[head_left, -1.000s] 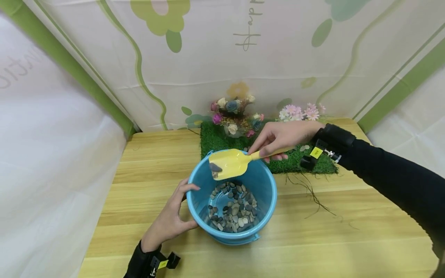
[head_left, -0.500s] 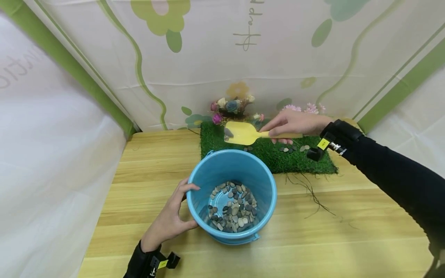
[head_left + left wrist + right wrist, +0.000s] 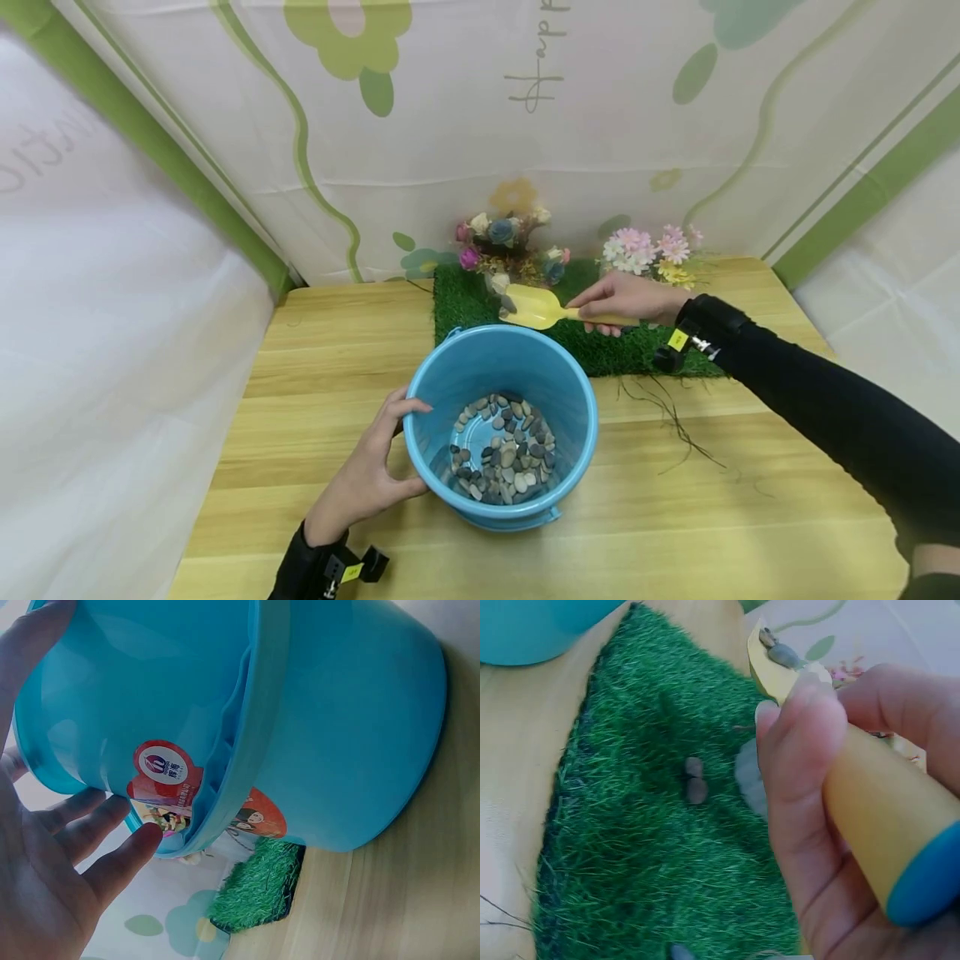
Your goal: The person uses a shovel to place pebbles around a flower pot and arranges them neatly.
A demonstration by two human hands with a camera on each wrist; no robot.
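My left hand (image 3: 369, 464) holds the left side of a blue bucket (image 3: 498, 362), one fingertip over the rim and the thumb lower on the outside. Grey, dark and pale pebbles (image 3: 508, 454) lie on the bucket's floor. My right hand (image 3: 626, 298) grips the yellow handle of a toy shovel (image 3: 536, 307), just beyond the far rim and over the turf. A few stones (image 3: 782, 655) rest near the tip of its blade. The left wrist view shows my spread fingers (image 3: 120, 859) at the bucket rim; the handle's blue end shows in the right wrist view.
Behind the bucket lies a green artificial turf mat (image 3: 457, 304) with small pebbles (image 3: 695, 787) on it. Mixed flowers (image 3: 501, 233) and pink and yellow flowers (image 3: 637, 250) stand at the back. Dark thin strands (image 3: 675, 421) lie on the wooden table (image 3: 315, 358).
The right hand has carried the shovel from over the bucket back past its far rim to above the turf, then a little lower. The left hand and bucket have stayed put.
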